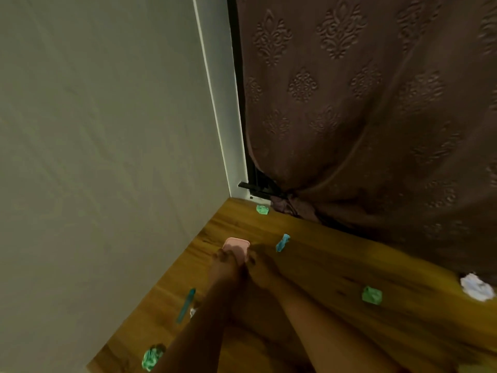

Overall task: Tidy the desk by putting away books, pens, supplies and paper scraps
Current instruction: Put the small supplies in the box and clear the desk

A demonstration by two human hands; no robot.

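A small pink box (236, 244) sits on the wooden desk (336, 265) close to the wall corner. My left hand (224, 265) and my right hand (259, 266) both reach to it, their fingertips on its near edge; the blur hides how the fingers lie. Crumpled paper scraps lie around: a green scrap (262, 209) in the far corner, a blue scrap (282, 242) right of the box, a green one (372, 295) further right, a white one (477, 288) at the right edge and a green one (152, 356) near the front left. A teal pen (186, 305) lies left of my left forearm.
A plain wall (107, 157) borders the desk on the left. A brown patterned curtain (376, 117) hangs along the back, its gathered hem (293, 205) resting on the desk by a white window frame (228, 144).
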